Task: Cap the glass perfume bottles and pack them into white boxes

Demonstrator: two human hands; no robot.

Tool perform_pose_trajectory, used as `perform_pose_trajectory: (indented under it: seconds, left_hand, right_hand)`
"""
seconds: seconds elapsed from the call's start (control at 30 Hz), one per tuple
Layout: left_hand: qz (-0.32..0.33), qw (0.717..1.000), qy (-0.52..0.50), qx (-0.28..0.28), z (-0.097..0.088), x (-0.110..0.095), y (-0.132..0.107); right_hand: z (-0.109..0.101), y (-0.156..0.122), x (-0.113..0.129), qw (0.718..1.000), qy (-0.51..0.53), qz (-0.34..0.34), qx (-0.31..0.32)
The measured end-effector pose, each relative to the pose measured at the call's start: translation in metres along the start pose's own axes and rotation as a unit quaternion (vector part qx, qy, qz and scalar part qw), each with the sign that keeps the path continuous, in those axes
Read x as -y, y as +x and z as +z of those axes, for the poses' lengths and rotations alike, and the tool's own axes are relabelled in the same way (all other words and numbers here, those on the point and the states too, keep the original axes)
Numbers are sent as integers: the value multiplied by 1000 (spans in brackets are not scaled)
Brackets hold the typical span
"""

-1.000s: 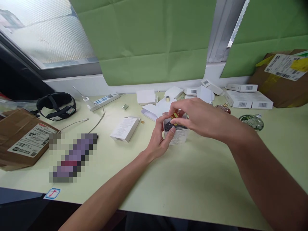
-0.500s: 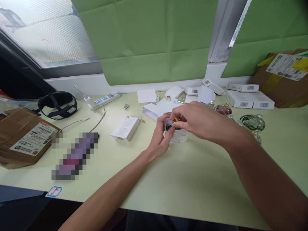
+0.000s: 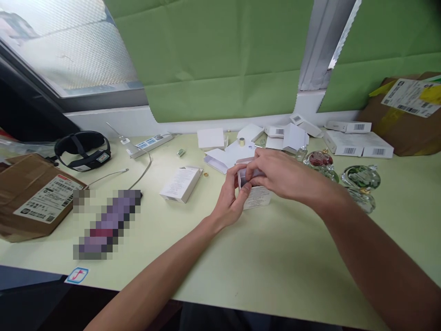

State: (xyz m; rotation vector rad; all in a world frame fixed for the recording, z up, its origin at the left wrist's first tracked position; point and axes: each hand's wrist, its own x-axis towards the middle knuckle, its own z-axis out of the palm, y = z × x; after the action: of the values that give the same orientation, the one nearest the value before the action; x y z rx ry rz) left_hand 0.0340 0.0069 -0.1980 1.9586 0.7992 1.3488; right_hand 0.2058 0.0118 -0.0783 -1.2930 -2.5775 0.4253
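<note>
Your small white box (image 3: 255,195) stands on the table (image 3: 275,266) just before the box clutter; your left hand (image 3: 231,202) is curled around its side while your right hand (image 3: 280,172) pinches fingertips at its top flap. Press unevenly and the box could tip toward the glass ornaments (image 3: 360,177) near your right wrist.

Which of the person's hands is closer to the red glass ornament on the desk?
The right hand. It sits at the small white box, just left of the red ornament. The left hand grips the box's far side, farther away.
</note>
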Motion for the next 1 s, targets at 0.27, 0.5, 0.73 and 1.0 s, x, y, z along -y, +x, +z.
perform_pose_trajectory:
  seconds: [0.27, 0.5, 0.73, 1.0]
  left_hand:
    - [-22, 999, 34, -10, -1, -1, -3]
    - [39, 997, 64, -32, 1, 0, -2]
    - [149, 960, 235, -31, -5, 0, 4]
    - [171, 956, 234, -36, -6, 1, 6]
  right_hand:
    - [-39, -11, -39, 992, 84, 90, -18]
    - [-29, -8, -78, 959, 221, 81, 159]
    - [-21, -3, -80, 934, 286, 67, 204]
    - [-20, -1, -81, 912, 326, 70, 239]
